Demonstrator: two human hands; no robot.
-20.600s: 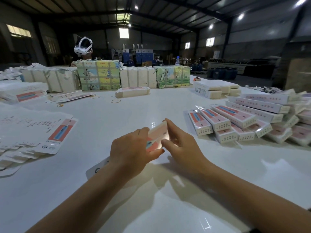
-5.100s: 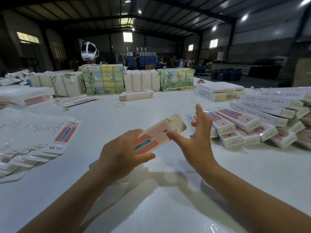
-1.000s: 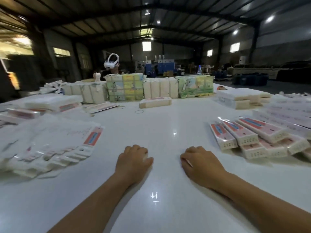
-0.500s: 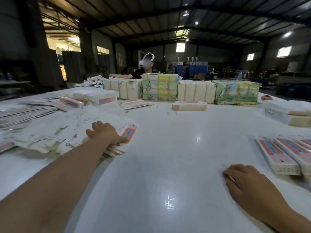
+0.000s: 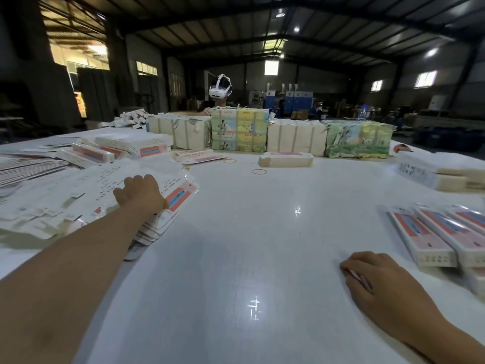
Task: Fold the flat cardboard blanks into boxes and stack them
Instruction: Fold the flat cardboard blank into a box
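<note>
- Reaching out over the blanks [image 5: 86,195] at the table's [image 5: 262,245] left, my left hand [image 5: 140,193] lies on the top sheet, fingers curled at its far side; I can't tell whether it has a grip yet.
- I judge I'm fetching the next blank to fold.
- My right hand [image 5: 378,282] rests loosely curled on the table, holding nothing, near the finished boxes [image 5: 435,232], ready to help fold.

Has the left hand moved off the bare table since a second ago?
Yes. The left hand went out to its own side onto the fanned stack of flat blanks.
</note>
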